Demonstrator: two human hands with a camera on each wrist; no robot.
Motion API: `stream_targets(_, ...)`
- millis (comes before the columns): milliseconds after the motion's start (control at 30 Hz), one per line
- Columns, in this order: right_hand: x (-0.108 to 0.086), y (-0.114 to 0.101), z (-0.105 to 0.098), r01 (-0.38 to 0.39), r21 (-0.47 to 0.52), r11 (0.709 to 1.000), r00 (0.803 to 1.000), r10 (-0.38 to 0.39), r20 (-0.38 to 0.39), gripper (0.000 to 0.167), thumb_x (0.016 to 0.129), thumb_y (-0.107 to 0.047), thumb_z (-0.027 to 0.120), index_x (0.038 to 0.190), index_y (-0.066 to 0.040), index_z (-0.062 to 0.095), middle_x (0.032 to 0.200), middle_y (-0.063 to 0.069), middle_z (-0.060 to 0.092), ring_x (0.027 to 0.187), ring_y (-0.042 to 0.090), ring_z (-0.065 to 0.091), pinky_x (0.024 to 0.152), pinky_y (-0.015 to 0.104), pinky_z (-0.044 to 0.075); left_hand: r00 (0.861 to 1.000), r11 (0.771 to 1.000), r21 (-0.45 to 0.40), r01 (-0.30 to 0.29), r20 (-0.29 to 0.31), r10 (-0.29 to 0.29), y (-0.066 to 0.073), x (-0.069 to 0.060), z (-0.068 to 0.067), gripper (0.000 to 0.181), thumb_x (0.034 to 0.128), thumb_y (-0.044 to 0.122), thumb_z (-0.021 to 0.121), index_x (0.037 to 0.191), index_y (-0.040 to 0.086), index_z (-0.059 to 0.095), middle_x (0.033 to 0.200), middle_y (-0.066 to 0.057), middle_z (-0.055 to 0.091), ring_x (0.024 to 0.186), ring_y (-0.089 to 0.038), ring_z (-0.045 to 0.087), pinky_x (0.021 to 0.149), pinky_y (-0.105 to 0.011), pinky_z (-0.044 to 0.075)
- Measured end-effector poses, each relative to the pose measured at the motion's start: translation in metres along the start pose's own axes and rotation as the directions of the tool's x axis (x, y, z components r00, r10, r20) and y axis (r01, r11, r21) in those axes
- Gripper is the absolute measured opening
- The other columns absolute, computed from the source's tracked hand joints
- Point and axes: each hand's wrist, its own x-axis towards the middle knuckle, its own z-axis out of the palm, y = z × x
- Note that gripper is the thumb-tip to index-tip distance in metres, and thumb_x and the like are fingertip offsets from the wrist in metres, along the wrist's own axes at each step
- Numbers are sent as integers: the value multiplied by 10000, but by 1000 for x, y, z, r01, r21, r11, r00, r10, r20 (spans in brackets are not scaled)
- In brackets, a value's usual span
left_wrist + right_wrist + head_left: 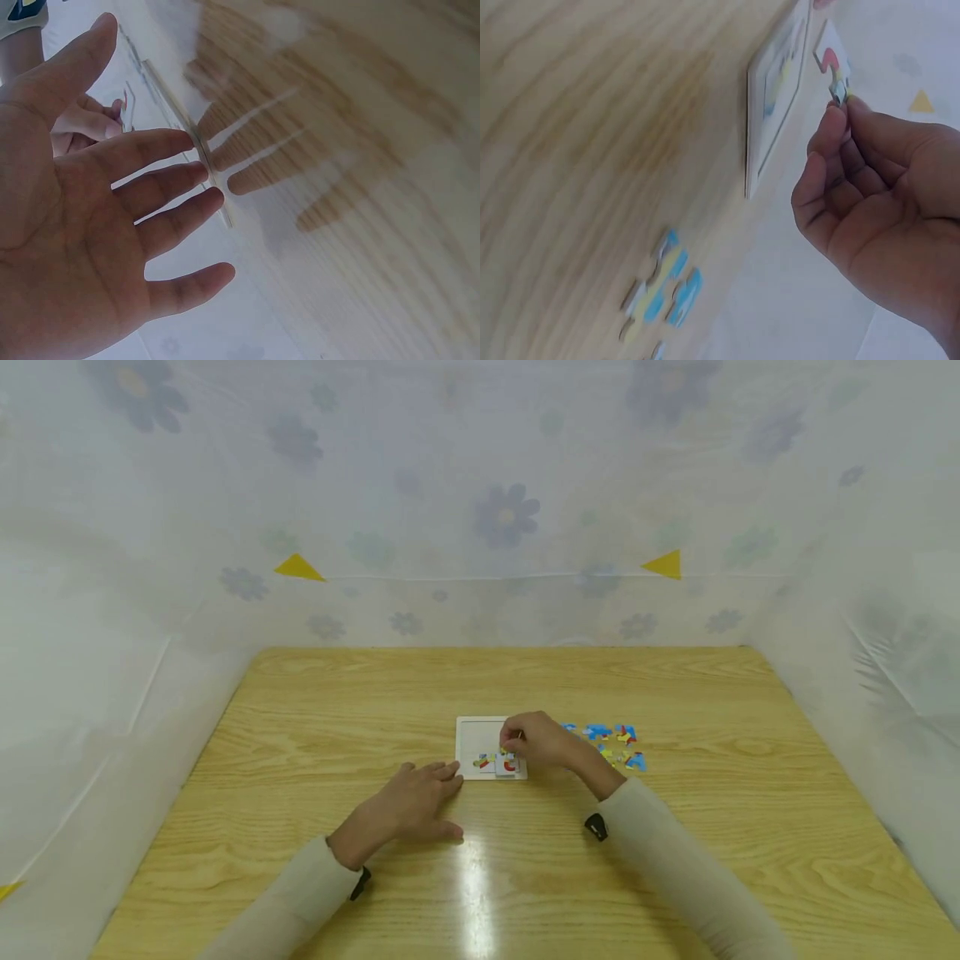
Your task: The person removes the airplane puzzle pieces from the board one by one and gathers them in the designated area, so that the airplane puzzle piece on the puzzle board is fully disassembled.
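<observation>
A white puzzle tray (480,732) lies near the middle of the wooden table. Between thumb and forefinger, my right hand (534,739) pinches a puzzle piece (832,60), white with a red curve and some yellow and blue, held above the lower right of the tray. A small colourful piece (482,762) shows at the tray's lower edge; whether it is fitted there I cannot tell. My left hand (415,797) is spread out at the left, its fingertips touching the tray's lower left rim. In the left wrist view the left palm (71,232) holds nothing.
Several loose puzzle pieces (597,732), blue, yellow and red, lie on the table right of the tray, partly behind the right forearm. The wooden table (360,693) is bordered by pale flowered curtains (420,502) at the back and both sides.
</observation>
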Motion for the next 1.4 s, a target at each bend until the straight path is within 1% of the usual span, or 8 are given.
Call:
stream_targets(233,-12,15,-16,33,-34,999,999,-32,39,127,954,-121,559,878,-73,649,817,40,639,668,107,520,639,257,443,1000,1000,12,-13,-1,13,0,2,0,761,812,574,645,1374,80,507,1484,-87,426,1366,-282,401,1029,-566,353)
stream_targets(400,-21,19,-22,-4,-55,998,999,7,51,133,957,-117,552,888,-64,652,817,27,635,654,110,506,642,262,441,1000,1000,11,-19,-4,19,1,1,0,762,810,565,650,1372,71,507,1483,-97,427,1366,-285,402,1027,-562,355)
stream_targets(567,-29,24,-28,-5,-86,996,997,11,73,104,941,-88,568,886,-54,650,801,27,635,656,99,517,634,251,454,1000,1000,13,-22,-6,22,0,0,0,766,810,561,652,1372,62,503,1482,-105,425,1365,-286,401,1022,-565,359)
stream_targets(733,-41,28,-36,-45,-72,996,993,53,104,115,940,-59,560,857,-51,639,782,48,634,638,117,519,626,258,451,999,999,19,-40,-13,40,0,2,0,760,821,564,637,1372,59,502,1478,-110,430,1367,-292,398,1019,-567,361)
stream_targets(900,-47,35,-38,-48,-76,996,990,57,130,133,945,-53,548,843,-55,633,775,54,650,659,186,593,634,255,477,999,999,34,-41,-16,42,0,2,0,759,818,573,634,1364,61,512,1469,-114,442,1368,-310,391,1027,-565,357)
stream_targets(1000,-50,38,-38,-59,-77,995,987,69,142,153,946,-53,545,826,-59,640,739,86,642,618,211,568,595,247,449,999,998,43,-36,-14,37,-1,2,-1,760,816,582,631,1364,69,514,1468,-108,444,1370,-308,385,1036,-564,350)
stream_targets(1200,-56,44,-40,-111,-51,993,980,118,162,171,928,-46,572,770,-60,635,693,96,628,573,178,521,568,248,445,999,999,37,-31,-14,31,-1,1,-1,762,814,579,635,1363,65,515,1469,-105,443,1378,-297,376,1038,-571,345)
stream_targets(1400,-59,53,-40,-92,-42,995,980,98,171,160,912,-26,582,764,-49,638,685,71,631,583,160,528,597,242,451,1000,999,33,-16,-3,16,-1,0,-2,767,819,577,633,1372,62,503,1480,-102,429,1393,-290,354,1053,-578,326)
